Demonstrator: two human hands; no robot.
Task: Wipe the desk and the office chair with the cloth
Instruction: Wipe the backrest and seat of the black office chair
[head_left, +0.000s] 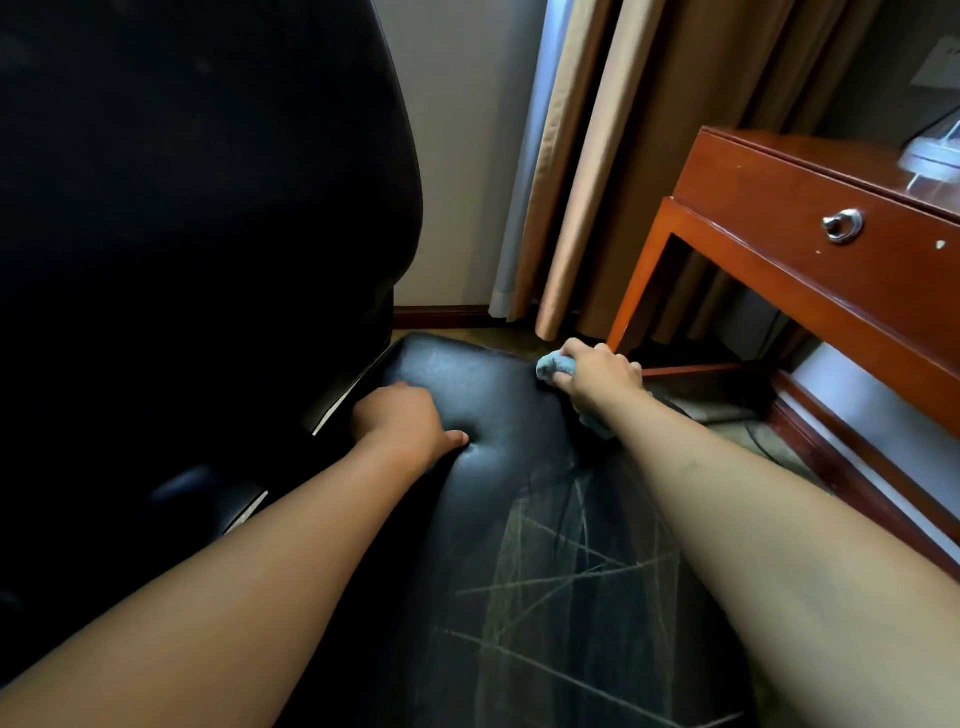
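Observation:
The black leather office chair fills the left and middle; its scratched seat (509, 499) lies below me and its tall backrest (197, 197) rises at the left. My right hand (597, 375) grips a bunched light-blue cloth (553, 365) against the seat's far right edge; a bit of the cloth also shows under the wrist. My left hand (405, 423) rests on the seat near the backrest, fingers curled under and thumb pressing a dent into the leather. The red-brown wooden desk (769, 208) stands at the right.
The desk has a drawer with a metal ring pull (841, 225), and a clear object (932, 148) lies on its top. Tan curtains (613, 156) hang behind the chair and desk. A dark cable (753, 431) lies on the floor under the desk.

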